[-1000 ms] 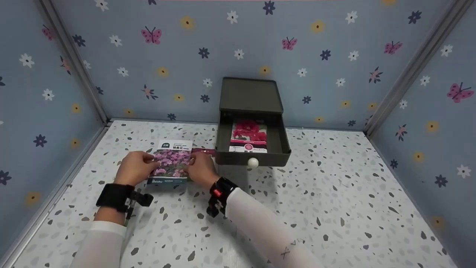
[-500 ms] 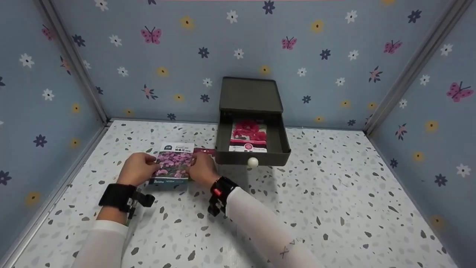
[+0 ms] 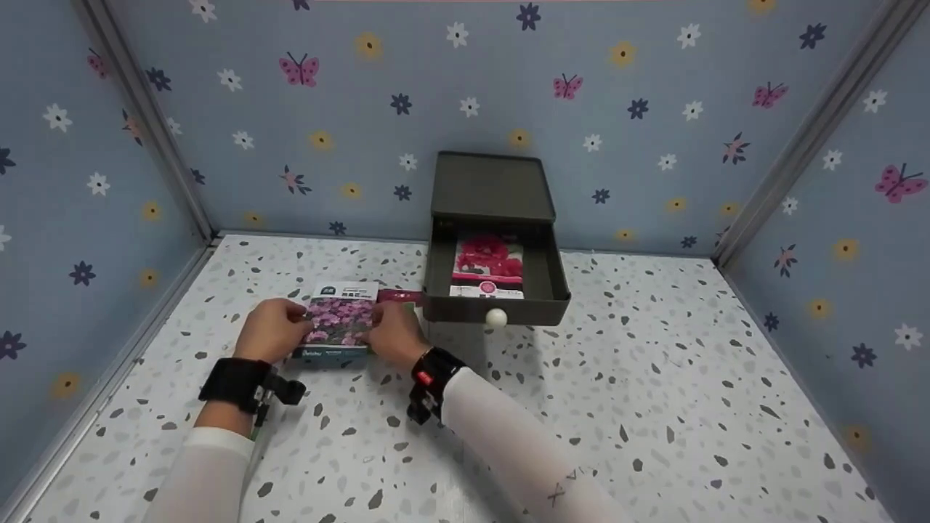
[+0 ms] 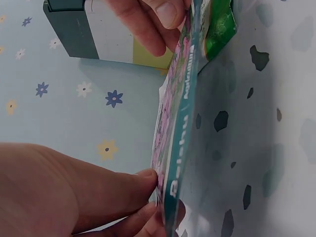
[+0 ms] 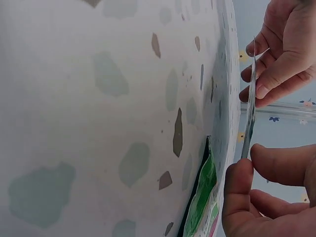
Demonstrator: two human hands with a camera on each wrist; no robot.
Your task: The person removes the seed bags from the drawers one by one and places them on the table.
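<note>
Left fingers (image 4: 136, 187), right fingers (image 5: 279, 163) clamped on flower packet (image 3: 340, 319), teal band (image 4: 180, 148) reading "…ishu"

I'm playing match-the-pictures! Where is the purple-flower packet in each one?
Head: purple-flower packet left of middle, between left hand and right hand.
Left wrist: purple-flower packet nearly edge-on, running top to bottom near middle.
Right wrist: purple-flower packet edge-on, a thin strip toward the right.
Shared landmark: speckled table.

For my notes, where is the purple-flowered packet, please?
In the head view, the packet is held between the left hand and right hand, left of the open drawer.
</note>
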